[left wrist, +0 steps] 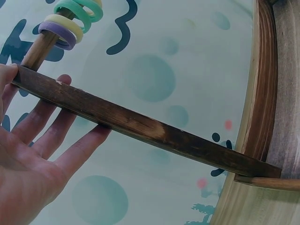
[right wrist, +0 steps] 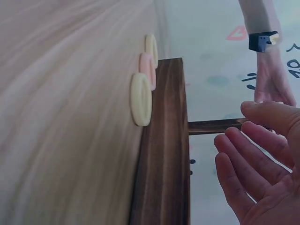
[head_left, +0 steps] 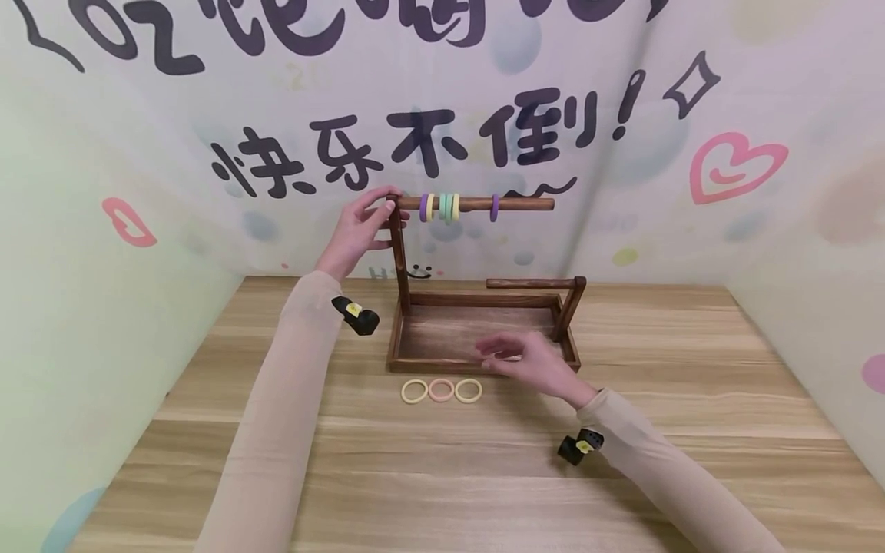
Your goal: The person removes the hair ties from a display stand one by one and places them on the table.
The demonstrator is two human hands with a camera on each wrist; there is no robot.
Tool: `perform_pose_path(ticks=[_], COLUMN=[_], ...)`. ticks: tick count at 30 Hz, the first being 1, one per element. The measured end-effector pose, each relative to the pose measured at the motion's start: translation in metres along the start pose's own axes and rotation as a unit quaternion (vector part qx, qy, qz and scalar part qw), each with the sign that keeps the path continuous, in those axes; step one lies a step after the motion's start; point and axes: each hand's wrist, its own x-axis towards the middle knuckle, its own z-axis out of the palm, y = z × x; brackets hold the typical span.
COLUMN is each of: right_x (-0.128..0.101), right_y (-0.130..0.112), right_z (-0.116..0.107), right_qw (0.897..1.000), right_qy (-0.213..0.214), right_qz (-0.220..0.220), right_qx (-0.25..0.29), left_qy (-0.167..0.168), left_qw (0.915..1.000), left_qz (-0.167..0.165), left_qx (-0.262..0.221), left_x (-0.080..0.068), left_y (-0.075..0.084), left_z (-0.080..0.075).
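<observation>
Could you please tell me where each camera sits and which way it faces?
Head: worn on the head, facing forward and down at the wooden stand; the left hand, right hand and both sleeves show.
Left wrist: worn there, facing the stand's upright post; the left hand shows.
Right wrist: worn there, facing the three loose rings and the stand's tray edge; the right hand shows, with the left hand beyond.
Head and right wrist both show the loose rings.

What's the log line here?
left hand: holds tall post | right hand: empty, near tray | upper rod: coloured rings | table: three flat rings
</observation>
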Motion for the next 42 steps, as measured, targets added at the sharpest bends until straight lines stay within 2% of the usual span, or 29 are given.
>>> perform_pose_path(ticks=[11, 16, 24, 32, 42], right_x=[0.004, 0.006, 0.007, 0.016, 0.021], right_y=[-0.006, -0.010, -0.047, -0.022, -0.026], right_z=[-0.013, -0.019, -0.027, -0.033, -0.046], right_qw=[0.998, 0.996, 0.995, 0.991, 0.988], right_qy=[0.057, 0.087, 0.101, 0.125, 0.136], right_qz=[0.013, 0.005, -0.011, -0.015, -0.018], right_qx=[0.014, 0.016, 0.021, 0.051, 0.070], left_qy=[0.001, 0.002, 0.002, 0.000, -0.003], left_qw=[1.0000, 1.0000, 1.0000, 1.0000, 1.0000], left_qz=[0.002, -0.001, 0.007, 0.004, 0.001], left_qx=[-0.001, -0.001, 0.000, -0.001, 0.000], left_x=[0.000, 0.000, 0.001, 0.000, 0.000], left_y=[0.000, 0.000, -0.001, 0.000, 0.000], left_z=[0.001, 0.000, -0.001, -0.001, 0.000])
